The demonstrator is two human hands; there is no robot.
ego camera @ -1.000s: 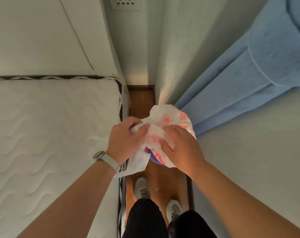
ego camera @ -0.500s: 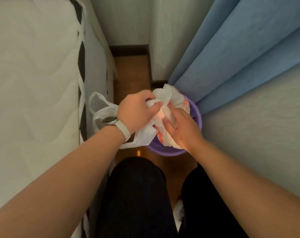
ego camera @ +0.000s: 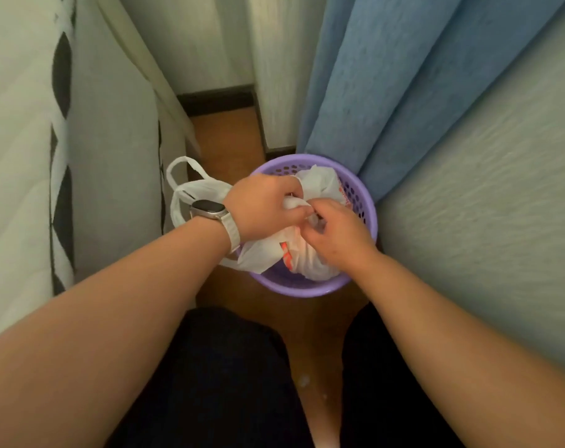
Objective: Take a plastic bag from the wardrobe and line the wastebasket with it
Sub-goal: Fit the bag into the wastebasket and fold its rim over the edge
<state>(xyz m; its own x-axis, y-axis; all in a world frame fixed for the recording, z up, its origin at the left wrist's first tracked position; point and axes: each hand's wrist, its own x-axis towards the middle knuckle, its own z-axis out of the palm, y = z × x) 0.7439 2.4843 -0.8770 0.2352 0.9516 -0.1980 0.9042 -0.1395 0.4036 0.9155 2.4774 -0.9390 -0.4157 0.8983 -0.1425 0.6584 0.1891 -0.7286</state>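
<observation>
A round purple wastebasket (ego camera: 361, 202) with a perforated wall stands on the wooden floor between the bed and the wall. A white plastic bag (ego camera: 319, 185) with red print lies bunched inside it, and one handle loop hangs out over the left side. My left hand (ego camera: 265, 206), with a watch on the wrist, grips a gathered fold of the bag above the basket. My right hand (ego camera: 336, 234) pinches the bag right beside it, knuckles up. Both hands hide the middle of the bag.
A white mattress (ego camera: 22, 156) with a black-and-white edge band runs along the left. A blue curtain (ego camera: 387, 92) hangs down to the basket's far right rim. A pale wall (ego camera: 484, 205) closes the right side. My dark-trousered knees (ego camera: 226, 367) fill the foreground over the narrow floor strip.
The view has dropped closer to the floor as I crouched. Both hands have lowered the bag from chest height down into the purple basket, still holding it.
</observation>
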